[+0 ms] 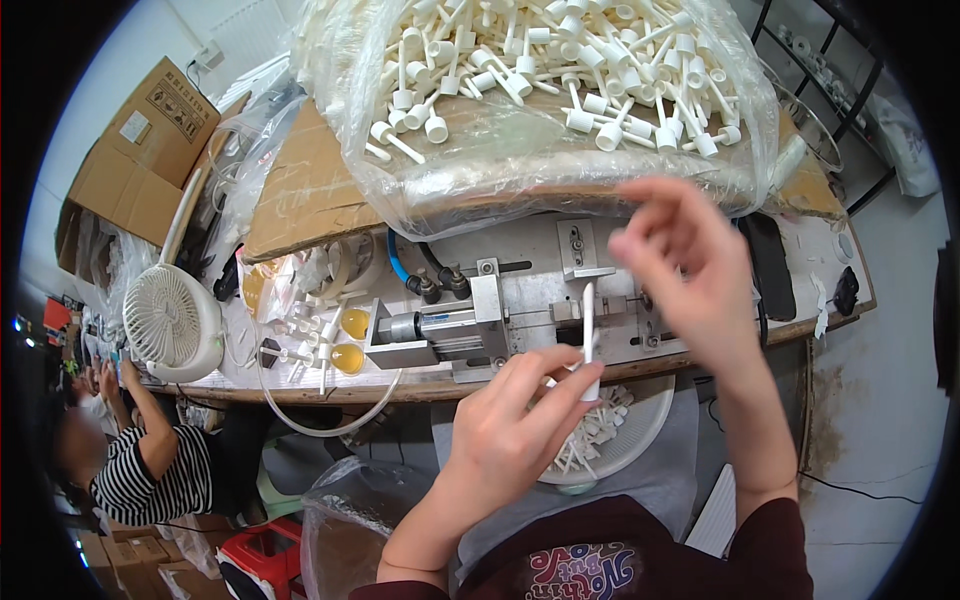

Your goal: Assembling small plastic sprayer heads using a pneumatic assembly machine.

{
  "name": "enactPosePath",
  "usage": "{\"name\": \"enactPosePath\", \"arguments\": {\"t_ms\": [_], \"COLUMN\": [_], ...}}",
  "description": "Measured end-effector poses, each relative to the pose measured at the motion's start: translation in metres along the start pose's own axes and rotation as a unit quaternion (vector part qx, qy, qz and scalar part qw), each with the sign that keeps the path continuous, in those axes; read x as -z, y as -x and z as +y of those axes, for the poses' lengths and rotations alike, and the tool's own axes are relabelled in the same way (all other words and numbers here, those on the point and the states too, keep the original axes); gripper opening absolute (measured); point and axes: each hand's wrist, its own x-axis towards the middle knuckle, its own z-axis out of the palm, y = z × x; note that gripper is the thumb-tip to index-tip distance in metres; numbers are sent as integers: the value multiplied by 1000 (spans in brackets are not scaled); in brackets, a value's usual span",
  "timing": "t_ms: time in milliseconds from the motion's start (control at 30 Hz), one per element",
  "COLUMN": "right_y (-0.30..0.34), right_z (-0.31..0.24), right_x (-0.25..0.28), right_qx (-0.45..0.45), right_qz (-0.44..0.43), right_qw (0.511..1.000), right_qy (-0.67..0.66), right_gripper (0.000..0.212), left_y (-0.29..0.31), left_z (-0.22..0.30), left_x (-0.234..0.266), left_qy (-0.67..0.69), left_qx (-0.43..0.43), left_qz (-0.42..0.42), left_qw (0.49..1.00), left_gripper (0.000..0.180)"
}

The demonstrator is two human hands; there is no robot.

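My left hand [510, 420] is closed around the wide end of a white plastic part [588, 325], whose thin stem points upward. This part stands in front of a metal fixture with a pneumatic cylinder [450, 325] on the bench. Slightly blurred, my right hand [690, 265] is raised over the right side of the fixture. Its thumb and forefinger are apart, and nothing shows between them. Below my left hand, a white basin [650, 440] holds many small white plastic pieces [600, 425], partly hidden by that hand.
A clear plastic bag [400, 200] full of white cup-ended plastic parts [560, 70] lies on cardboard behind the fixture. At left are a white fan [172, 320], yellow round pieces [347, 358] and loose white parts. A person in stripes [150, 470] sits farther left. A dark phone-like slab [768, 265] lies at right.
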Motion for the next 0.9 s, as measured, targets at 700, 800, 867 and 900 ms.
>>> {"name": "enactPosePath", "arguments": {"t_ms": [700, 800, 867, 900], "right_y": [-145, -134, -118, -106], "right_z": [11, 16, 12, 4], "right_x": [10, 19, 20, 21], "right_qx": [197, 265, 250, 216], "right_qz": [-197, -110, -63, -55], "right_qw": [795, 863, 916, 939], "right_qy": [538, 416, 308, 261], "right_gripper": [27, 27, 24, 21], "left_y": [0, -1, -1, -1], "left_z": [-19, -18, -19, -19], "left_x": [-32, -31, -31, -30], "left_qy": [-191, -182, -175, -169], "left_qx": [4, 1, 1, 0], "left_qz": [-49, -45, -40, -37], "left_qw": [980, 982, 984, 985], "left_gripper": [26, 26, 27, 27]}}
